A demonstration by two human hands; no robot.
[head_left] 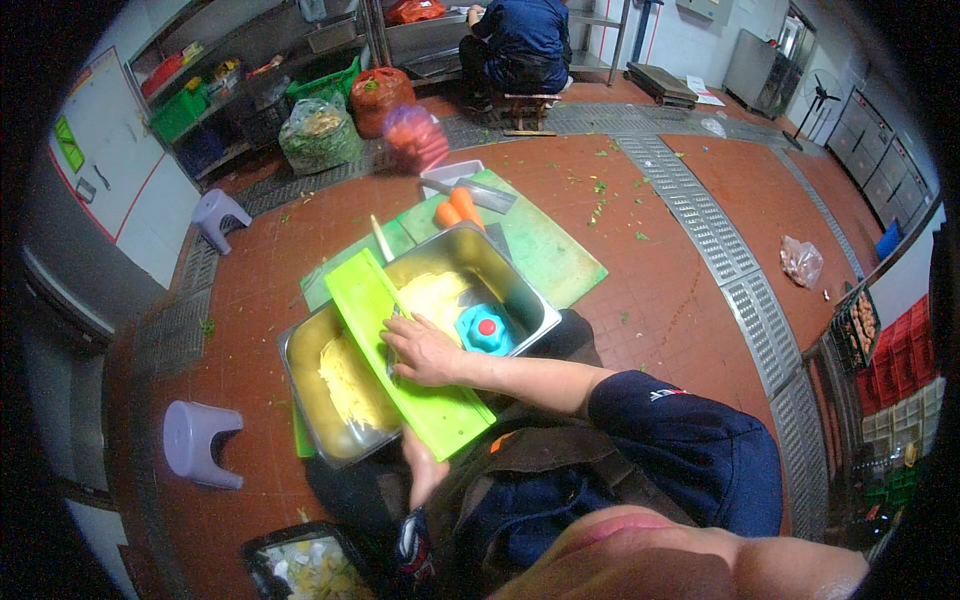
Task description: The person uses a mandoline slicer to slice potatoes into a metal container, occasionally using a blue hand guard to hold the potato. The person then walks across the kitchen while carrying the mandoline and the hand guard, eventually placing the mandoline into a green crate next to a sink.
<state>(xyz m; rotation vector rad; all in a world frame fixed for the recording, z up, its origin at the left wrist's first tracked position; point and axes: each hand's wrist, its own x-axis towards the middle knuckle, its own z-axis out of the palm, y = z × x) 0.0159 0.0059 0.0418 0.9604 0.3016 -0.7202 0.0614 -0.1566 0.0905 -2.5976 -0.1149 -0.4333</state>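
Observation:
A deep stainless-steel pan (306,373) sits before me, holding pale yellow slices or shreds (349,386). Across it lies a lime-green mandoline slicer (442,424). My right hand (426,349) rests palm down on the slicer's middle, over the blade area; whether anything is under the palm is hidden. At the slicer's near end, my left hand (426,466) is partly covered by the slicer, and its fingers cannot be seen. A blue holder with a red knob (486,330), apparently the slicer's hand guard, stands inside the pan, right of my right hand.
Beyond the pan, carrots (459,210) and a cleaver (489,195) lie on a green cutting board (559,259). Purple stools (196,442) stand left. A black bin of scraps (311,562) is near my left side. A co-worker (521,45) sits at the back.

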